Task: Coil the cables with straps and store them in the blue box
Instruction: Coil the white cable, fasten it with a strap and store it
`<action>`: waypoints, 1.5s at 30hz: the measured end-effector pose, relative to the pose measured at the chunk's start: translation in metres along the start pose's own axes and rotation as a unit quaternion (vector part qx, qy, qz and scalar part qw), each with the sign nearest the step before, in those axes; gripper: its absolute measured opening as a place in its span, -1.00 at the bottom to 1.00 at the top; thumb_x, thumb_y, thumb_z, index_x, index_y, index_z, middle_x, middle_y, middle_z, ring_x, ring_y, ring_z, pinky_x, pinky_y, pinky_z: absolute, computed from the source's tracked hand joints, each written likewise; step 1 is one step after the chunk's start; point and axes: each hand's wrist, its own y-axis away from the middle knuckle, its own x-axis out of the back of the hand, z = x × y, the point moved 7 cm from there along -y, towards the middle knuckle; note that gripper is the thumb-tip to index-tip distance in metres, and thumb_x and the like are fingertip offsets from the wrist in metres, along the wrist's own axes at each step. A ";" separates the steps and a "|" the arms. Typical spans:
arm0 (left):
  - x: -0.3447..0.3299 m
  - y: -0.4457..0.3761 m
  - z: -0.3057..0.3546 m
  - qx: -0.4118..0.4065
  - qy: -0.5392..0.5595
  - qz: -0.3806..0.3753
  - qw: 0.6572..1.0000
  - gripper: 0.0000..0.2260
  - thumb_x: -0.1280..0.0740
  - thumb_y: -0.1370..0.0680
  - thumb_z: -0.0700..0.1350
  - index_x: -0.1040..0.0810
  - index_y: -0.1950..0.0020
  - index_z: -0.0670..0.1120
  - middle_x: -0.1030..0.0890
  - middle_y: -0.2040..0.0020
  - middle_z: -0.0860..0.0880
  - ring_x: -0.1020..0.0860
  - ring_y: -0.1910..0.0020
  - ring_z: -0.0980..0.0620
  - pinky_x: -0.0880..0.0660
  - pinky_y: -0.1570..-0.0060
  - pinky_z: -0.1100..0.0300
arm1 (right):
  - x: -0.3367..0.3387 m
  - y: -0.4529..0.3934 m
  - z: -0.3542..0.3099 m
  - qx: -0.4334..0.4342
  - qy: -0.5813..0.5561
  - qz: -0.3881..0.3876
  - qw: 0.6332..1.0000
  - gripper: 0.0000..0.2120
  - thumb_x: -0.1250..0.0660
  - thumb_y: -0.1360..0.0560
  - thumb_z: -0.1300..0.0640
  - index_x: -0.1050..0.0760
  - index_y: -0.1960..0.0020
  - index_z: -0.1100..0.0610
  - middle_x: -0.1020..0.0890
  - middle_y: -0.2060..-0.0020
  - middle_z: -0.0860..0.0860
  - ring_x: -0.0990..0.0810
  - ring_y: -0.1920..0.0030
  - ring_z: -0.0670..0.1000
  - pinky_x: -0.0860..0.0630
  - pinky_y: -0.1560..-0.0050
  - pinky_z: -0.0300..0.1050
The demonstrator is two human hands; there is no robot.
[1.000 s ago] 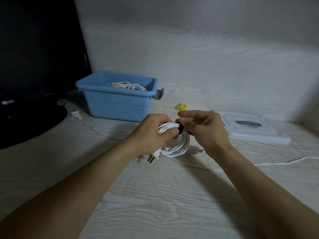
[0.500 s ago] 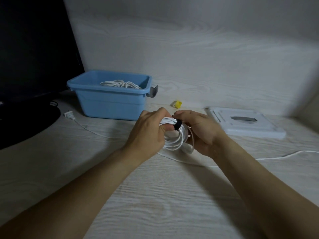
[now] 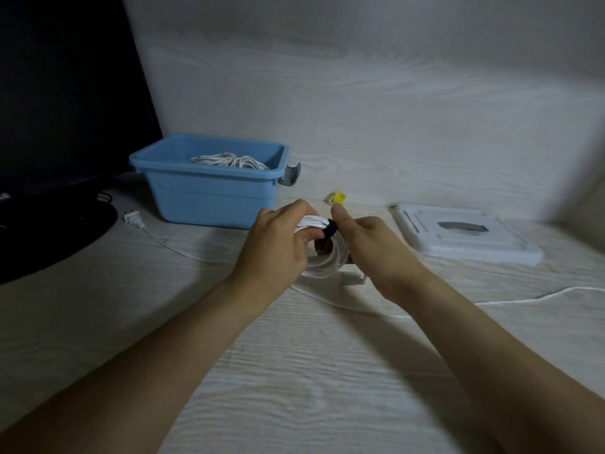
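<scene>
Left hand: the left hand (image 3: 278, 247) comes in from the low left with a long bare arm. Its back faces up. The fingers are curled round the top of the coil (image 3: 322, 257) and the thumb presses from below, so the hand grips the coil.
Right hand: the right hand (image 3: 370, 247) comes in from the low right. Its thumb sticks up, just beside the strap (image 3: 330, 231). The other fingers are curled under and hold the right side of the coil. I cannot tell if the thumb touches the strap.
Coil: a white cable wound in a ring, held between the two hands, just above the desk (image 3: 294, 371). A white plug end hangs out below the right fingers.
Strap: a black band wrapped round the top of the coil, between the left fingertips and the right thumb.
Box: the blue box (image 3: 209, 198) stands past the left fingers, well apart from them. White cables (image 3: 229, 160) lie inside it.
Loose cable: a loose cable (image 3: 523, 299) runs on the desk under the hands, off to the right.
Plug: a white plug (image 3: 132, 218) lies far left of the left fingers, near the box.
Yellow bit: a small yellow bit (image 3: 339, 198) lies just past the right thumb.
Lid: a white lid (image 3: 465, 237) lies flat, right of the right hand.
Screen: a dark screen (image 3: 65, 93) stands far to the left.
</scene>
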 end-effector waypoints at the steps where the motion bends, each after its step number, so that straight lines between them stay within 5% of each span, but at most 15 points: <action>1: 0.002 -0.002 -0.001 0.000 0.015 -0.002 1.000 -0.98 -0.38 -0.54 -0.20 -0.58 0.05 -0.14 -0.61 0.19 0.04 -0.51 0.21 -0.05 -0.42 0.22 0.08 | -0.002 -0.001 0.003 -0.022 -0.032 -0.018 0.999 -0.39 -0.16 -0.63 -0.17 -0.61 0.03 0.39 -0.70 0.17 0.23 -0.66 0.15 0.17 -0.57 -0.07 0.16; 4: 0.007 -0.008 -0.005 0.007 0.055 -0.007 0.998 -0.95 -0.37 -0.54 -0.17 -0.61 0.06 -0.14 -0.63 0.26 -0.02 -0.52 0.28 0.06 -0.45 0.24 0.12 | -0.008 0.003 0.000 -0.051 -0.169 -0.109 0.978 -0.59 -0.22 -0.62 -0.01 -0.61 -0.10 0.34 -0.68 0.01 0.27 -0.65 0.06 0.15 -0.55 -0.03 0.04; 7: 0.006 -0.007 -0.012 0.043 0.067 -0.015 0.997 -0.96 -0.37 -0.54 -0.16 -0.62 0.07 -0.10 -0.63 0.28 -0.04 -0.56 0.26 0.00 -0.47 0.24 0.09 | -0.014 0.008 -0.005 -0.002 -0.151 -0.203 0.968 -0.68 -0.38 -0.36 0.22 -0.58 -0.05 0.39 -0.64 0.00 0.36 -0.63 0.01 0.19 -0.54 -0.11 0.11; 10: -0.004 -0.005 -0.015 0.097 0.060 -0.053 0.992 -0.95 -0.37 -0.52 -0.16 -0.62 0.12 -0.09 -0.63 0.30 -0.04 -0.57 0.26 -0.03 -0.50 0.26 0.05 | -0.013 0.007 -0.002 0.050 -0.075 -0.160 0.983 -0.80 -0.54 -0.39 0.21 -0.64 0.03 0.25 -0.71 0.07 0.23 -0.69 0.02 0.15 -0.56 -0.14 0.14; 13: -0.007 -0.005 -0.018 0.138 0.071 -0.073 0.985 -0.84 -0.28 -0.44 -0.09 -0.62 0.16 -0.11 -0.63 0.32 -0.02 -0.58 0.27 -0.02 -0.52 0.26 0.03 | -0.014 0.010 -0.003 0.064 -0.099 -0.149 0.982 -0.88 -0.46 -0.45 0.10 -0.64 0.11 0.16 -0.71 0.17 0.10 -0.67 0.13 0.01 -0.59 0.02 -0.08; 16: -0.007 -0.003 -0.027 0.166 0.078 -0.092 0.979 -0.83 -0.27 -0.40 -0.08 -0.63 0.21 -0.10 -0.63 0.33 -0.03 -0.60 0.28 -0.02 -0.54 0.28 0.02 | -0.008 0.003 -0.005 0.123 0.027 -0.068 0.990 -0.83 -0.49 -0.45 0.01 -0.61 0.13 0.11 -0.67 0.26 -0.03 -0.61 0.26 -0.07 -0.53 0.19 -0.10; 19: -0.016 0.003 -0.038 0.200 0.084 -0.125 0.968 -0.83 -0.37 -0.45 -0.24 -0.62 0.31 -0.04 -0.63 0.37 -0.02 -0.59 0.34 0.04 -0.52 0.33 0.08 | 0.002 0.002 -0.008 0.198 0.044 0.037 0.978 -0.64 -0.61 -0.32 -0.01 -0.59 -0.04 0.04 -0.65 0.04 -0.04 -0.64 0.05 -0.07 -0.58 0.06 -0.13; 23: -0.027 0.008 -0.044 0.247 0.118 -0.153 0.950 -0.71 -0.42 -0.47 -0.24 -0.57 0.44 -0.01 -0.59 0.47 0.03 -0.51 0.46 0.14 -0.40 0.38 0.25 | 0.001 0.011 -0.020 0.307 0.075 0.057 0.947 -0.85 -0.61 -0.32 0.13 -0.69 0.16 0.10 -0.68 0.16 0.00 -0.66 0.13 -0.09 -0.56 0.12 -0.20; 27: -0.029 0.009 -0.048 0.250 0.130 -0.165 0.945 -0.71 -0.42 -0.48 -0.24 -0.58 0.44 -0.03 -0.59 0.47 0.02 -0.53 0.45 0.10 -0.42 0.33 0.18 | -0.003 0.014 -0.025 0.333 0.120 0.067 0.933 -0.88 -0.59 -0.34 0.15 -0.70 0.20 0.17 -0.69 0.16 0.01 -0.66 0.16 -0.10 -0.59 0.09 -0.17; 35: -0.031 0.009 -0.028 0.194 0.115 -0.143 0.964 -0.78 -0.36 -0.55 -0.14 -0.55 0.30 0.00 -0.59 0.40 0.07 -0.52 0.40 0.17 -0.44 0.29 0.24 | 0.020 0.006 -0.020 0.179 0.025 0.096 0.979 -0.90 -0.54 -0.42 0.14 -0.69 0.24 0.13 -0.71 0.36 -0.04 -0.66 0.35 -0.15 -0.55 0.26 -0.30; 38: -0.029 0.008 -0.020 0.150 0.097 -0.141 0.974 -0.88 -0.35 -0.56 -0.14 -0.59 0.17 0.01 -0.62 0.34 0.08 -0.55 0.33 0.18 -0.46 0.28 0.22 | 0.017 0.003 -0.009 0.090 -0.107 0.027 0.990 -0.85 -0.53 -0.38 0.16 -0.66 0.22 0.25 -0.70 0.36 0.10 -0.64 0.39 -0.02 -0.58 0.30 -0.20; 41: -0.026 0.009 -0.015 0.106 0.081 -0.119 0.984 -0.94 -0.35 -0.57 -0.15 -0.61 0.04 -0.07 -0.64 0.23 0.02 -0.58 0.23 0.05 -0.49 0.23 0.10 | -0.004 0.007 0.006 -0.063 -0.306 -0.085 0.946 -0.77 -0.46 -0.37 0.16 -0.59 0.12 0.34 -0.65 0.33 0.19 -0.62 0.45 0.02 -0.57 0.39 -0.18; 45: -0.020 0.010 -0.011 0.072 0.048 -0.076 0.993 -0.92 -0.33 -0.54 -0.13 -0.62 0.03 -0.08 -0.64 0.23 -0.01 -0.57 0.25 -0.01 -0.49 0.27 0.06 | -0.015 0.015 0.006 -0.131 -0.373 -0.128 0.910 -0.84 -0.34 -0.55 0.21 -0.54 0.15 0.28 -0.63 0.41 0.13 -0.60 0.50 -0.01 -0.52 0.48 -0.23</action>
